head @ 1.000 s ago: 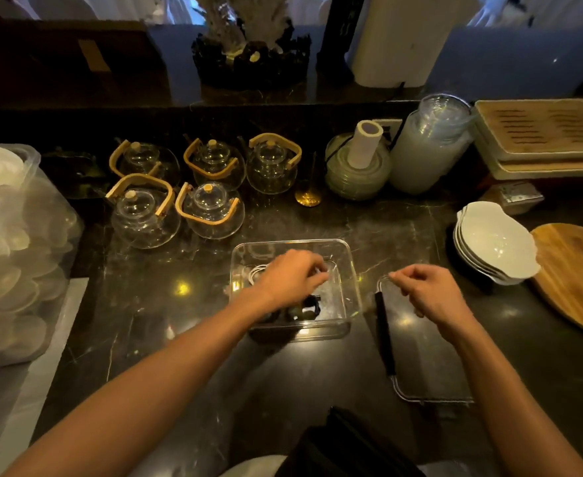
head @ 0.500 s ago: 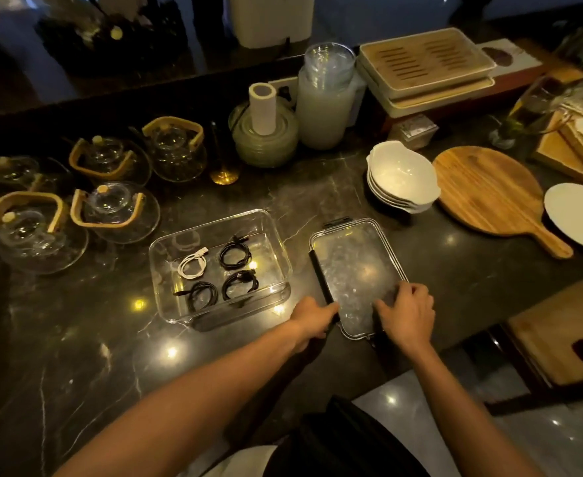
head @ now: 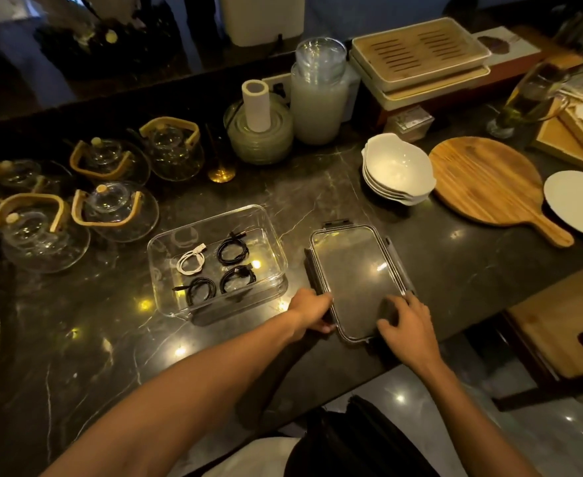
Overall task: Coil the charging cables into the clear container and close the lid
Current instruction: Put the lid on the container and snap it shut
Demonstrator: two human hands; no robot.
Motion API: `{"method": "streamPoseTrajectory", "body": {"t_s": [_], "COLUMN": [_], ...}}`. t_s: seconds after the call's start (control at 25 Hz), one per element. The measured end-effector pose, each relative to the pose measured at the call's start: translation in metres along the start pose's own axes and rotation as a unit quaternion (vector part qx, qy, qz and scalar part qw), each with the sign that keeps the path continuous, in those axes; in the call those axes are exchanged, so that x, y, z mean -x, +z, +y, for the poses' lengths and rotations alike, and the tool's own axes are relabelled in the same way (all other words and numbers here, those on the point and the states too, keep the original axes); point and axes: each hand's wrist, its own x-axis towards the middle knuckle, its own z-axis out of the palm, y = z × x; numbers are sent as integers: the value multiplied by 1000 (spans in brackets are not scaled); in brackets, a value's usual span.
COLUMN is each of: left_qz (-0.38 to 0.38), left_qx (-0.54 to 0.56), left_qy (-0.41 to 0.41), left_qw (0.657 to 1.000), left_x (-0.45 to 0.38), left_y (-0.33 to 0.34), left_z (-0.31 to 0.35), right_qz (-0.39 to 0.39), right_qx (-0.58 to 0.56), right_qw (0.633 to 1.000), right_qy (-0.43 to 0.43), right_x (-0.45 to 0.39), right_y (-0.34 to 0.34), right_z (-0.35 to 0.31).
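Observation:
The clear container (head: pixel 166 256) stands uncovered on the dark marble counter. Inside it lie one white coiled cable (head: pixel 191 261) and three black coiled cables (head: pixel 233 249). To its right the clear lid (head: pixel 355 270), with dark clips on its edges, lies flat on the counter. My left hand (head: pixel 312 309) grips the lid's near left edge, fingers curled around the rim. My right hand (head: pixel 408 325) holds the near right corner, its fingers over the lid's surface and rim.
Several glass teapots (head: pixel 114 210) with wooden handles stand to the left. Stacked white bowls (head: pixel 396 173), a round wooden board (head: pixel 486 182) and a white plate (head: pixel 579 203) lie to the right. Green plates with a paper roll (head: pixel 257 106) and stacked trays (head: pixel 420 53) sit behind.
My left hand left the container and both hands moved to the lid's near end. The view shifted right. Since half a second ago the hands have barely moved.

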Motion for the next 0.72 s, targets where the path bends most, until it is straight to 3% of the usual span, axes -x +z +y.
{"method": "streamPoseTrajectory", "body": {"t_s": [0.16,0.36,0.52,0.64,0.72], "left_qz": [-108,-203,-231,-234,-232], "left_qx": [103,177,256,247,222], "left_qy": [59,131,190,239,272], "left_qw": [987,954,919,909,907], "left_x": [27,65,96,122,139], "left_y": [0,-1,-17,-37,-54], "left_z": [23,67,100,115,123], "right_qz": [-16,40,141,255,316], "right_qx": [-101,-228,-318,-305,-279], "right_qw": [991,954,914,893,870], "right_qy": [-87,-188,-209,-210,-256], "right_x": [32,46,62,55,44], "right_y": [-6,-33,-41,-50,-62], "right_z": [18,-7,-43,-84,-112]}}
